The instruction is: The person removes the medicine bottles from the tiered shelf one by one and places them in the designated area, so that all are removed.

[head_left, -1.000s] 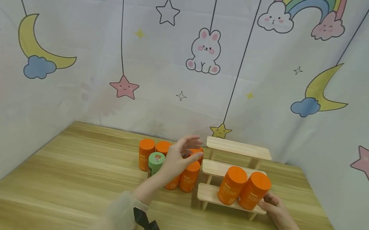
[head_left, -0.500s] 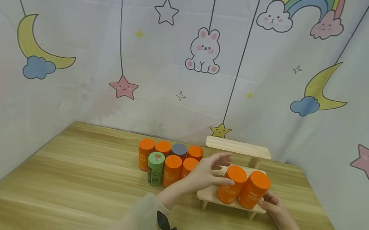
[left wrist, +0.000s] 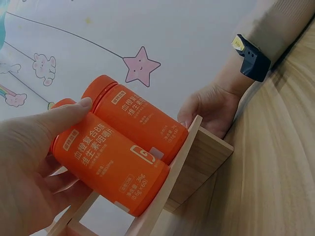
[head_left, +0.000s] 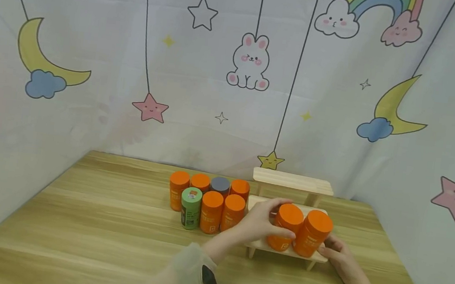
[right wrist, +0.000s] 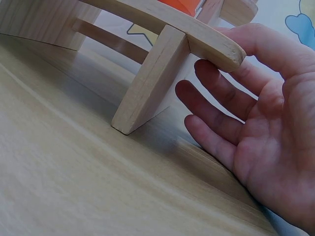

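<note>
Two orange supplement bottles stand side by side on the lowest tier of a three-tier wooden display stand. My left hand grips the left orange bottle, thumb on its near side by the cap and fingers behind it. The right orange bottle stands close against it, its label facing forward. At the stand's right end, my right hand holds the tip of the lowest shelf, with several fingers curled beneath it in the right wrist view.
Left of the stand, several bottles share the wood-grain table: mostly orange ones, a green one in front and a grey-capped one behind. A cartoon-printed cloth hangs behind and at both sides.
My left hand has moved right from over the bottle group to the left orange bottle on the stand and taken hold of it. My right hand stays at the stand's end.
</note>
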### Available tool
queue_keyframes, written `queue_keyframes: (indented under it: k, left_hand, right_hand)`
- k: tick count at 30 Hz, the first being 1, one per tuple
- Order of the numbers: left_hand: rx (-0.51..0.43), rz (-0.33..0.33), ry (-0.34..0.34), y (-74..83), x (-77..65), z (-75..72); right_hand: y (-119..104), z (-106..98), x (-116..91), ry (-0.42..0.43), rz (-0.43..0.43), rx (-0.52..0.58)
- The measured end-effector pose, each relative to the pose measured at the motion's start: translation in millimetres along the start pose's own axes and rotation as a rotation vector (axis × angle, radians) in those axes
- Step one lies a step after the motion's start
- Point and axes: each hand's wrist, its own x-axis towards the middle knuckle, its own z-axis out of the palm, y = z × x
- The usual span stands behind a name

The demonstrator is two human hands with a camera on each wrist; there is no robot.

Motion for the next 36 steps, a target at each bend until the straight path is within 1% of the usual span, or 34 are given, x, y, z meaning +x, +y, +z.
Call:
queue_keyframes:
  k: [9,15,20,23,26,32,36]
  left_hand:
    - [0.014,-0.047,0.054,2.1,-0.8,3.4]
    - [0.014,-0.043,0.085,4.2,-3.8,3.2]
    - [0.043,-0.024,0.104,6.8,-6.6,-0.2]
    - [0.034,0.009,0.118,8.7,-7.8,-4.8]
    - [0.021,0.038,0.147,11.6,-9.5,-12.1]
    - [0.035,0.065,0.190,19.0,-16.3,-31.8]
    - [0.049,0.092,0.212,18.2,-19.2,-45.5]
  right_hand:
    - [0.1,-0.1,-0.2,-0.008,-0.009,0.007]
    - [-0.8,1.0,-0.3,-0.001,-0.008,0.017]
    - [-1.3,1.1,-0.4,-0.002,-0.006,0.014]
    - [-1.2,1.0,-0.6,-0.003,-0.006,0.014]
    - [-1.0,1.1,-0.6,-0.010,-0.009,0.019]
    - [-0.9,1.2,-0.2,-0.008,-0.007,0.017]
    - [-1.5,1.2,-0.3,-0.005,-0.002,0.018]
